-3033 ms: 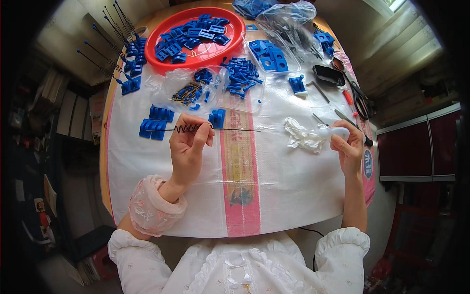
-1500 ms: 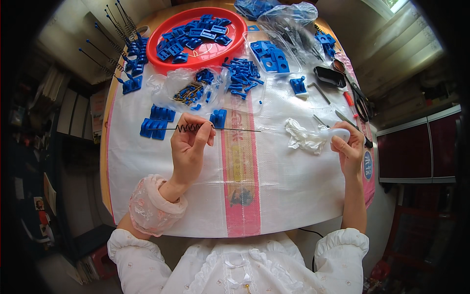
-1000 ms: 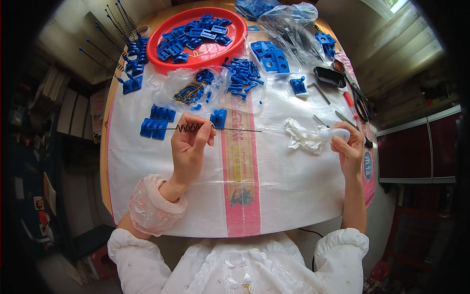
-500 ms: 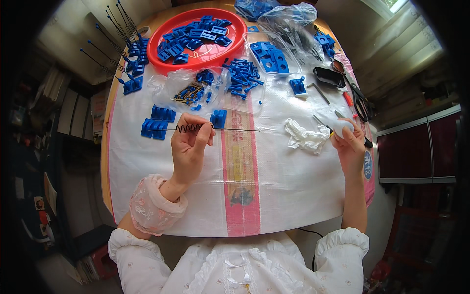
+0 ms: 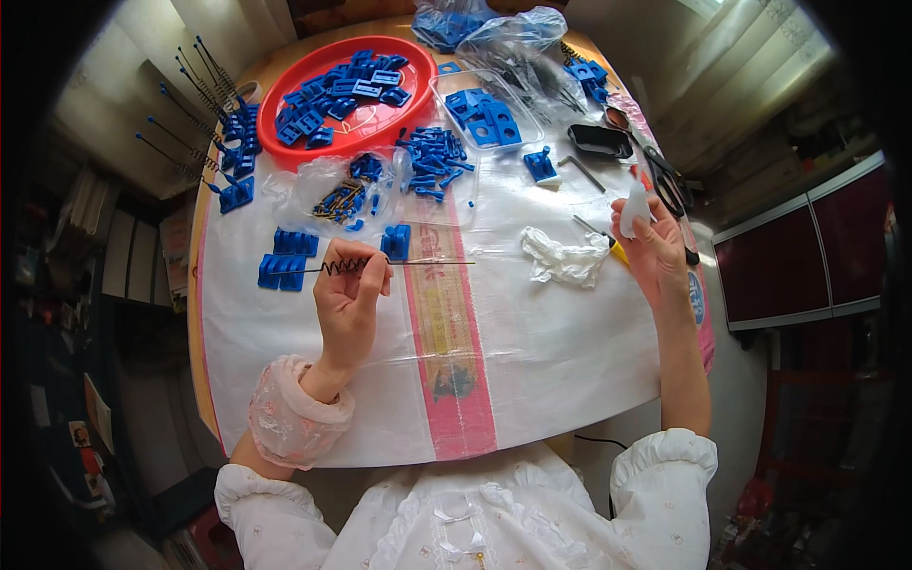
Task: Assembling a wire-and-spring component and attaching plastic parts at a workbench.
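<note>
My left hand (image 5: 350, 302) pinches a thin black wire with a spring coil (image 5: 432, 262) in its middle. The wire lies level across the fingers, its straight ends sticking out left and right. Just beyond that hand are blue ridged plastic pieces (image 5: 282, 273) and a blue bracket (image 5: 395, 241). On the right, my right hand (image 5: 662, 264) is closed around a small white squeeze bottle (image 5: 634, 213), its narrow nozzle pointing up with a reddish tip. Crumpled white tissue (image 5: 562, 258) lies to the left of this hand, beside a yellow-handled screwdriver (image 5: 619, 252) partly hidden behind the fingers.
A red basin (image 5: 269, 141) of blue parts stands at the back left, near finished-looking pieces with upright springs (image 5: 202, 90). Further right come a clear tray (image 5: 527, 136), a hex key (image 5: 583, 175), a black box (image 5: 601, 142) and scissors (image 5: 670, 180). Small blue pegs (image 5: 435, 157) lie mid-table.
My right hand has raised and turned the squeeze bottle so its nozzle points up. My left hand still holds the spring wire in much the same pose. The whole view has shifted slightly.
</note>
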Demonstrator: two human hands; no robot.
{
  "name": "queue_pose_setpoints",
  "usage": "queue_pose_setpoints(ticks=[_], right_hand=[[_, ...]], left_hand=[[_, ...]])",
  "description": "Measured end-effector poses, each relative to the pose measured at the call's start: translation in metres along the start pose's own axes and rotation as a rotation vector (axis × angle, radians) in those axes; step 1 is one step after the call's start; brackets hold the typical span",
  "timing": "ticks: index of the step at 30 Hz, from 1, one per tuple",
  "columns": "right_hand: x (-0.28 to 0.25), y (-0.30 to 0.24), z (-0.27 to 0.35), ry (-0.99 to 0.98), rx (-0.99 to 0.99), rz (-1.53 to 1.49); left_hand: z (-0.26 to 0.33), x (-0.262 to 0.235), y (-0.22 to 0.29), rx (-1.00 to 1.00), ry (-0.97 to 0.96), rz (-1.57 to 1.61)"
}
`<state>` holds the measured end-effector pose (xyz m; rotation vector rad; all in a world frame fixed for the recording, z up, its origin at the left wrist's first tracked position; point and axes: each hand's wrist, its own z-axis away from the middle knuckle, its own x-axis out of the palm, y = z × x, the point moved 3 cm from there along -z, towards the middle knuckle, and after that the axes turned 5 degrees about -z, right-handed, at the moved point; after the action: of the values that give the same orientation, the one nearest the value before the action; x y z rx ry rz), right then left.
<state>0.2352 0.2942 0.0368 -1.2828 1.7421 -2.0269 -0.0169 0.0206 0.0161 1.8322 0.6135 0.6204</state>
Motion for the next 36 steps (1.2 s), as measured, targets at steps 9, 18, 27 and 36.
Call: queue_pose_setpoints(ticks=[9, 18, 27, 36], right_hand=[[0.0, -0.021, -0.014, -0.007, -0.025, 0.102], [0.007, -0.016, -0.032, -0.078, -0.024, 0.17], [-0.016, 0.0, -0.057, -0.042, -0.141, 0.437], [-0.022, 0.017, -0.065, -0.032, -0.216, 0.616]], left_hand=[[0.001, 0.002, 0.001, -0.026, -0.026, -0.055], [-0.001, 0.006, 0.014, 0.0, -0.076, -0.147], [-0.012, 0.016, 0.045, 0.035, -0.124, -0.364], [-0.028, 0.027, 0.065, 0.171, -0.202, -0.586]])
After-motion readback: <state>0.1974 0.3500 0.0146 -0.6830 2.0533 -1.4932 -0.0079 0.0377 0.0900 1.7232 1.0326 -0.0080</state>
